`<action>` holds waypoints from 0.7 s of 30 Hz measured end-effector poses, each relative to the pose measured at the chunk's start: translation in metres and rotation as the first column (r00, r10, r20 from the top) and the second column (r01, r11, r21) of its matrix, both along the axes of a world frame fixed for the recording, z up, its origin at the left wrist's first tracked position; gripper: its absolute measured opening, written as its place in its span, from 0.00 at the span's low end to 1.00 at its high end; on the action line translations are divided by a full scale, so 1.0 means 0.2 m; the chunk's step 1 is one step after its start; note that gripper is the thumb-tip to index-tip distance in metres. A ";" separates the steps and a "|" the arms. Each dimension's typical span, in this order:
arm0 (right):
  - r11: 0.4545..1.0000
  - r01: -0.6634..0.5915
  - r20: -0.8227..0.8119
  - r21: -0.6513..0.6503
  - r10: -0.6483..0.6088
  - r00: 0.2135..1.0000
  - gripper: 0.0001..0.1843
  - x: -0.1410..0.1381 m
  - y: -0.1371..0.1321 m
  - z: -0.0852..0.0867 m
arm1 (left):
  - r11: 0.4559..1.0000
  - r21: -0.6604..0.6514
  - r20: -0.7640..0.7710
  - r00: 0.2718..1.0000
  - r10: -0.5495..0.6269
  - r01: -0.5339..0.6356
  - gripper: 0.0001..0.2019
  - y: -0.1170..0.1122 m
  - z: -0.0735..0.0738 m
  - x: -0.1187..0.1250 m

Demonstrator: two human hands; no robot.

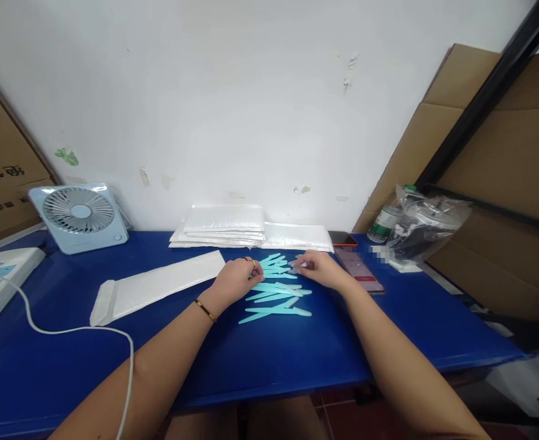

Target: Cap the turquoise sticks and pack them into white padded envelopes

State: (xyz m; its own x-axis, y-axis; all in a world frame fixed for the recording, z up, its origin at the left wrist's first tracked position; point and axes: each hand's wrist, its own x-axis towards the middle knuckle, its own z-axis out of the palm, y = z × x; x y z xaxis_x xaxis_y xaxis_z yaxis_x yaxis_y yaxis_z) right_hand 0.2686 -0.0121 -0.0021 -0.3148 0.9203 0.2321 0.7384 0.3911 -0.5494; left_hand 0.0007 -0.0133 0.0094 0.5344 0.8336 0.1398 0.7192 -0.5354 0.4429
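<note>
Saw a stack of white padded mailers point(223, 219) at the back of the blue counter point(269, 363), with a flat mailer point(297, 235) touching its right side; could not see inside any of them. Found a long white mailer point(164, 285) lying alone in front of the stack, to its left. Noted a clear plastic bag point(434, 214) around something dark point(407, 241) well to the right of the stack, and just beside the bag a bottle point(382, 225). Could not read the bottle's label, nor the dark, cut-off characters on the cardboard box point(8, 143) far left of the stack. Found the teal strips point(276, 310) loosely crossed in rows in front of the stack, toward its right. Saw the left hand point(242, 276) at their left end, fingers curled, and could not tell whether gripping; saw the right hand point(318, 269) at their right end, fingers narrowed at a small clear piece point(294, 266), likewise unsure of a grip. Noted a phone point(361, 273) right of the stack, a pale-blue fan point(80, 211) to its left, and a white cable point(68, 331) front-left of it, crossing the left forearm point(159, 366).
</note>
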 end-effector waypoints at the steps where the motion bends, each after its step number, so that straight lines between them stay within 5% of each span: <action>1: 1.000 -0.021 0.028 -0.008 0.021 0.999 0.08 -0.01 0.01 -0.01 | 0.998 0.063 -0.044 0.999 0.010 -0.008 0.09 0.00 0.00 0.01; 15: 0.939 0.012 0.042 -0.343 0.003 0.999 0.13 0.06 -0.02 0.02 | 0.990 0.140 -0.157 0.987 0.046 -0.024 0.06 0.02 -0.02 0.02; 21: 0.927 0.010 0.018 -0.375 -0.004 1.000 0.13 0.04 -0.03 0.03 | 0.988 0.151 -0.178 0.982 0.059 -0.032 0.06 0.02 -0.01 0.03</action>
